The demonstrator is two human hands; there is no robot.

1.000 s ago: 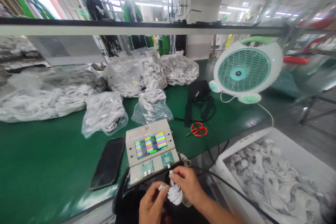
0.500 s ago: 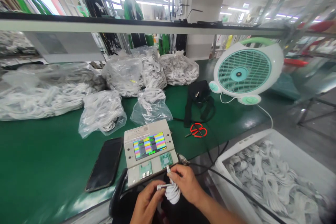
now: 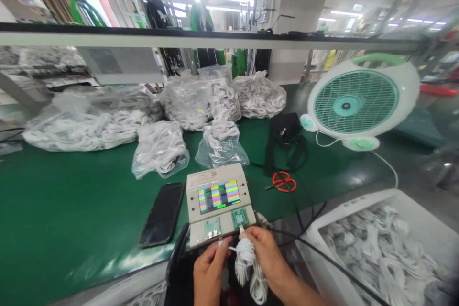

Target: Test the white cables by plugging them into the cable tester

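My right hand [image 3: 267, 256] holds a coiled white cable [image 3: 247, 263] just below the front edge of a beige tester box [image 3: 218, 201] with a multicoloured striped screen. One plug of the cable sits at the right green socket [image 3: 239, 217]. My left hand [image 3: 210, 272] pinches the cable's other plug close to the left green socket [image 3: 213, 228]. Loops of the cable hang down between my hands.
A black phone [image 3: 163, 214] lies left of the tester on the green table [image 3: 71, 201]. Bags of white cables [image 3: 159, 148] are piled behind. Red scissors [image 3: 283, 182], a black pouch [image 3: 285, 136] and a teal fan [image 3: 356, 103] stand to the right. A white bin [image 3: 380, 244] of cables is at lower right.
Both hands rose toward the tester's sockets with the cable plugs. The coil has loosened and hangs lower. The view shifted left, so everything sits further right in frame.
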